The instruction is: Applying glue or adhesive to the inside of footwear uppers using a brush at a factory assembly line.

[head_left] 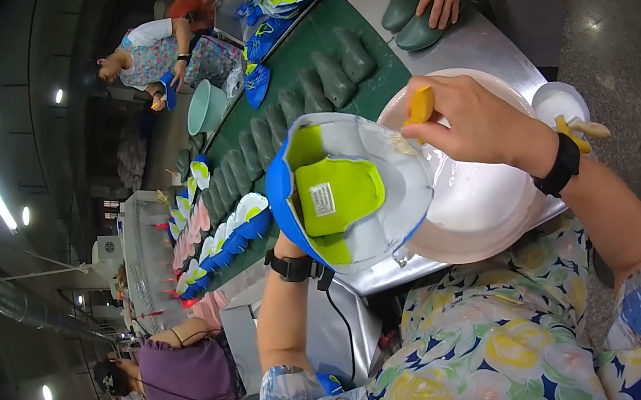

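Left hand (289, 246) holds blue-and-white shoe upper (417, 187) from behind, fingers hidden; right hand (465, 118) pinches yellow brush (421, 105), tip near edge of pale lining. Shoe upper is held up, partly overlapping pale bowl (448, 254) in view. Keep your left wrist steady, opening facing you. Use light, even strokes along lining; avoid smearing lime insole (361, 186). Let any drips fall over bowl. Mind white cup (558, 94) near your right forearm. Farther out on desk (489, 48): dark green shoe forms (333, 82).
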`<action>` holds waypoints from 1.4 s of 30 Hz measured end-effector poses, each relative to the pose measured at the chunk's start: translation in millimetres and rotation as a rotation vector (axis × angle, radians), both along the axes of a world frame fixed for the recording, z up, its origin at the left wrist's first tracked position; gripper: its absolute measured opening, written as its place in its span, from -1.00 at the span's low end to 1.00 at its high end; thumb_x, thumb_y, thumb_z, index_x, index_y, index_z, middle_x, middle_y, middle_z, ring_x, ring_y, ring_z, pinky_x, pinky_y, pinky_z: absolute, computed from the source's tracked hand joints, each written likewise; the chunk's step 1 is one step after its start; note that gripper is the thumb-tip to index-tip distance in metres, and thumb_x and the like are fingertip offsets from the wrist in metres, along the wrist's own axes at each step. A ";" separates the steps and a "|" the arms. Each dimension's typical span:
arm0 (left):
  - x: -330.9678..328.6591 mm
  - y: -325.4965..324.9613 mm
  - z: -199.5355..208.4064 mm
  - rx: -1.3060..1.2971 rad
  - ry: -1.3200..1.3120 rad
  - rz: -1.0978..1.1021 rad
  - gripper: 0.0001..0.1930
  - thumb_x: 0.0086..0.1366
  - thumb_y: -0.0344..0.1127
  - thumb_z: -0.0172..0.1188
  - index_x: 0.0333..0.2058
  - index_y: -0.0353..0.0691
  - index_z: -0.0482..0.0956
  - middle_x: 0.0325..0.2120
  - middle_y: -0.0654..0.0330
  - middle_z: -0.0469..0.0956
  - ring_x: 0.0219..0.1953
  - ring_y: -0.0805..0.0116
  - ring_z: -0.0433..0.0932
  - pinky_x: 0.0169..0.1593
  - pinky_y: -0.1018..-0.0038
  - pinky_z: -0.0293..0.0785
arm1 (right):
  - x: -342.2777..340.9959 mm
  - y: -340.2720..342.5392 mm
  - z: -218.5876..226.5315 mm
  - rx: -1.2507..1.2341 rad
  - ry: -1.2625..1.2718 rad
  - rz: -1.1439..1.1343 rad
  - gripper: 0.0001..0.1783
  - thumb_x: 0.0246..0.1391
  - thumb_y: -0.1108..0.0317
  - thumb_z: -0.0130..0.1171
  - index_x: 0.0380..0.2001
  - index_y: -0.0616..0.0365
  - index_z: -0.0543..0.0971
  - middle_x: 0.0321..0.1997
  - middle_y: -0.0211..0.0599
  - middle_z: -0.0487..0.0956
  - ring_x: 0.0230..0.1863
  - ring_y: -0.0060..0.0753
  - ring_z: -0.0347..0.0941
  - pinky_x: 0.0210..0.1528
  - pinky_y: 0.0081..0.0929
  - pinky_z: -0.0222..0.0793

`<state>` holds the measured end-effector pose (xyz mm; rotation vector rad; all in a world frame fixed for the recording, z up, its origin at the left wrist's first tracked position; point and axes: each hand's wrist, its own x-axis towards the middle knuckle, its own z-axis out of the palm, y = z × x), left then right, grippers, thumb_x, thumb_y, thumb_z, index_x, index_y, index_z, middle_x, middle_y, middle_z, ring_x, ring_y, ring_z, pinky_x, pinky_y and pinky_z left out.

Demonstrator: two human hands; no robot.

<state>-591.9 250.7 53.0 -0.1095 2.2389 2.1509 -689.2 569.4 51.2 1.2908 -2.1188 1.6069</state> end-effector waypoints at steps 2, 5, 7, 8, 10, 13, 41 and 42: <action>6.3 -1.8 -5.0 -0.051 0.026 0.013 -0.44 0.24 -0.17 0.26 0.17 -0.24 0.41 0.02 0.11 0.55 -0.02 0.20 0.59 0.10 0.24 0.52 | 8.3 1.9 -3.8 0.068 -0.179 -0.102 -0.72 0.05 0.26 0.31 -0.36 0.27 0.52 -0.47 -0.13 0.58 -0.49 -0.30 0.51 -0.40 -0.41 0.40; 7.5 4.6 -17.2 -0.127 0.059 0.024 -0.44 0.24 -0.15 0.26 0.17 -0.24 0.41 0.02 0.11 0.55 -0.01 0.20 0.59 0.10 0.24 0.52 | 22.7 -0.9 -2.2 0.009 -0.449 -0.171 -0.66 0.03 0.22 0.32 -0.45 0.35 0.52 -0.52 -0.06 0.56 -0.50 -0.19 0.53 -0.42 -0.37 0.39; 0.2 10.4 -24.8 -0.177 0.085 0.028 -0.44 0.24 -0.14 0.26 0.17 -0.24 0.41 0.02 0.10 0.55 -0.01 0.20 0.58 0.11 0.23 0.52 | 28.5 -9.5 -12.1 -0.064 -0.511 -0.227 -0.63 0.04 0.20 0.31 -0.44 0.39 0.53 -0.51 -0.04 0.58 -0.51 -0.24 0.55 -0.43 -0.39 0.41; -2.1 15.4 -29.1 -0.204 0.098 0.033 -0.44 0.24 -0.14 0.26 0.17 -0.24 0.41 0.02 0.10 0.55 -0.01 0.20 0.58 0.11 0.23 0.52 | 30.8 -14.1 -17.2 -0.139 -0.572 -0.278 -0.59 0.05 0.18 0.31 -0.44 0.43 0.55 -0.49 -0.01 0.60 -0.52 -0.29 0.57 -0.45 -0.42 0.43; -5.8 14.3 -33.9 -0.258 0.122 0.054 -0.44 0.24 -0.13 0.25 0.17 -0.24 0.40 0.03 0.10 0.55 0.00 0.20 0.58 0.11 0.23 0.51 | 36.4 -21.5 -25.1 -0.170 -0.659 -0.248 -0.58 0.06 0.17 0.31 -0.42 0.44 0.55 -0.48 -0.01 0.62 -0.52 -0.32 0.57 -0.46 -0.44 0.45; -11.4 17.8 -46.0 -0.338 0.155 0.079 -0.43 0.25 -0.12 0.25 0.17 -0.23 0.40 0.03 0.10 0.54 0.00 0.20 0.58 0.12 0.22 0.51 | 44.9 -29.0 -28.2 -0.212 -0.771 -0.222 -0.58 0.08 0.17 0.30 -0.39 0.44 0.54 -0.46 -0.05 0.63 -0.52 -0.39 0.57 -0.47 -0.49 0.46; 50.2 71.5 -37.7 0.460 -0.137 -0.049 -0.45 0.28 -0.12 0.23 0.17 -0.23 0.40 0.02 0.08 0.54 0.00 0.19 0.58 0.08 0.24 0.54 | 34.1 -45.8 -4.7 -0.228 0.402 0.081 -0.85 0.08 0.38 0.26 -0.38 0.13 0.47 -0.33 -0.26 0.55 -0.28 -0.15 0.56 -0.23 -0.31 0.49; 50.3 65.8 -33.8 0.467 -0.136 -0.042 -0.45 0.28 -0.12 0.23 0.17 -0.23 0.40 0.02 0.08 0.54 0.00 0.19 0.58 0.07 0.24 0.54 | 30.5 -41.9 -7.2 -0.160 0.255 0.047 -0.82 0.08 0.37 0.26 -0.40 0.15 0.45 -0.35 -0.21 0.54 -0.31 -0.11 0.55 -0.27 -0.27 0.47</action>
